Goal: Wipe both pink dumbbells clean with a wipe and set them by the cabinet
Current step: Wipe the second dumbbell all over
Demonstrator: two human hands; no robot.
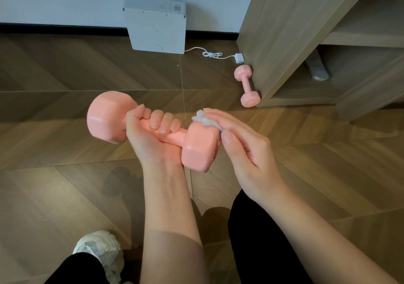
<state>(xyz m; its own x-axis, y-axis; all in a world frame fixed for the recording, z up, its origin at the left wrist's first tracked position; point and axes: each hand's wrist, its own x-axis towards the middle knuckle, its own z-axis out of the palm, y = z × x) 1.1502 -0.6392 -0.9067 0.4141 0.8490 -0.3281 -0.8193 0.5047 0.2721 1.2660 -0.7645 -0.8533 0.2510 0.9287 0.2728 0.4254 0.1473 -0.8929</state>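
Head: left hand [150,137] (palm-up) grips dumbbell [108,119].

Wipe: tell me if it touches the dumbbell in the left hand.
Touching. The head view shows the right hand holding the wipe against the end of the held dumbbell, with no gap.

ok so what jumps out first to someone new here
A pink dumbbell is held mid-frame, the left hand gripping its handle while the right hand holds a white wipe to its end. A second dumbbell lies on the floor against the wooden cabinet, upper right.
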